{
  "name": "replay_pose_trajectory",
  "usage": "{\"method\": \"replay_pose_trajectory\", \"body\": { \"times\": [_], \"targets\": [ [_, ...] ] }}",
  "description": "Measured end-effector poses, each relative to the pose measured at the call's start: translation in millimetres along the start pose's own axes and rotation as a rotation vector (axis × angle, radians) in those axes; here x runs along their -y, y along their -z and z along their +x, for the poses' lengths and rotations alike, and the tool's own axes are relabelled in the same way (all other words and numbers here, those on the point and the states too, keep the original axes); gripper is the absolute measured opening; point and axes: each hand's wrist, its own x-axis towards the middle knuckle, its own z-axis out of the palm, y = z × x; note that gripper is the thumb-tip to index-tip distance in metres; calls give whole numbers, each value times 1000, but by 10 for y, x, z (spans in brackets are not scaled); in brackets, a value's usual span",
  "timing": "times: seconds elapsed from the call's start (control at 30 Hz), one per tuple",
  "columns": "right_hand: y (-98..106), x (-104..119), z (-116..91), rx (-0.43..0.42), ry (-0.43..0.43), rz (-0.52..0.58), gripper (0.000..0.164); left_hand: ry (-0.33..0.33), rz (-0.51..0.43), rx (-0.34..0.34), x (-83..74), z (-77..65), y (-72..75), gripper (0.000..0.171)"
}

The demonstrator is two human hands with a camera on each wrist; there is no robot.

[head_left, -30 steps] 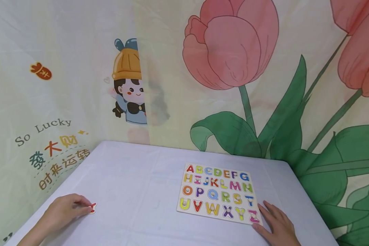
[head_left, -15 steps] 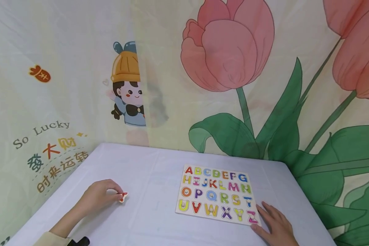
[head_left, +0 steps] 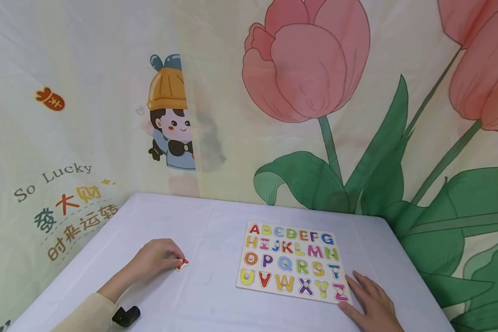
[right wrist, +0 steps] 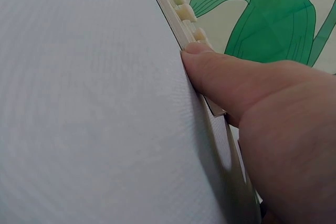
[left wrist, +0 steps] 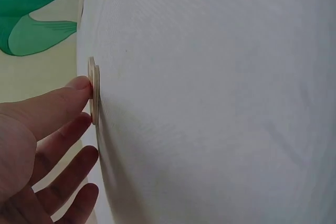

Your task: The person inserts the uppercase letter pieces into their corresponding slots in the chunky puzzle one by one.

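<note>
My left hand (head_left: 157,256) pinches a small red letter puzzle piece (head_left: 184,264) with a pale edge, left of the middle of the white table. Its fingertips partly cover the letter. In the left wrist view the piece (left wrist: 95,98) shows edge-on at the thumb tip, close over the table, with the lower fingers spread. Over to the right lies a wooden alphabet puzzle board (head_left: 255,287) with rows of coloured, knobbed letters. My right hand (head_left: 375,302) rests at its near right corner, beside the pink Z. In the right wrist view the thumb (right wrist: 210,69) touches the board's edge.
White cloth covers the table (head_left: 207,295). A printed curtain (head_left: 224,83) with tulips and a cartoon figure hangs behind it. Near the left sleeve (head_left: 87,313) is a black object (head_left: 126,317) at the wrist.
My left hand has moved right across the table with the red letter piece, toward the board. The right hand has stayed at the board's corner.
</note>
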Motion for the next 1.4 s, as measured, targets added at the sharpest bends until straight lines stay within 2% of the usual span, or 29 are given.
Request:
{"method": "replay_pose_trajectory", "body": {
  "times": [0.1,0.3,0.37,0.43,0.73,1.03,1.17,1.4],
  "targets": [
    [13,-3,0,-8,-2,-9,94,85,0,-4,-52,-5,19,13],
    [41,0,5,-8,-5,-15,94,354,-2,-69,-231,-64,39,16],
    [47,-2,4,-10,-4,-17,94,404,13,-72,-277,-86,21,15],
    [49,-6,4,-13,-4,-17,94,425,26,-71,-311,-106,-6,14],
    [16,-29,-6,-4,-3,-4,93,431,60,-96,-349,-103,-73,13],
    [16,-26,7,-13,0,-16,95,339,88,-143,-366,-54,-73,15],
    [16,-17,9,-9,-2,-17,95,307,87,-153,-409,89,-75,14],
    [5,-8,17,10,-5,-7,93,267,58,-121,-534,497,-176,11]
  ]
}}
